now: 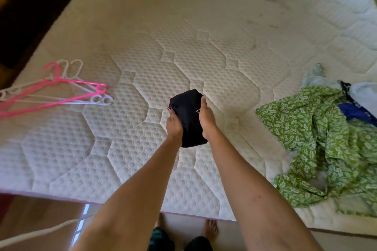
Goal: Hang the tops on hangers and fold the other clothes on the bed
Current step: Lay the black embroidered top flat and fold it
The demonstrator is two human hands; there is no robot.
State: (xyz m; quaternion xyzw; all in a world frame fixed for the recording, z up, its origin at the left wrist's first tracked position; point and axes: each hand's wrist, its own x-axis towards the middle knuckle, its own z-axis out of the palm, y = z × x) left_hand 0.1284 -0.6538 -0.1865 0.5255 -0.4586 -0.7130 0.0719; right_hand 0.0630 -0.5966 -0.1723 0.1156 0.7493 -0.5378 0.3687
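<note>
Over mid-bed (142, 51), left hand (173, 124) and right hand (206, 117) both grip folded black garment (188, 116). Risk: bundle unrolls if either grip loosens when set down; hangers (61, 91) far left, unused.

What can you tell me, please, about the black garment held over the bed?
The black fabric garment is folded into a compact bundle with a small pale mark on its right side. It looks soft and opaque. The left hand and right hand grip its sides, over the white quilted mattress.
</note>
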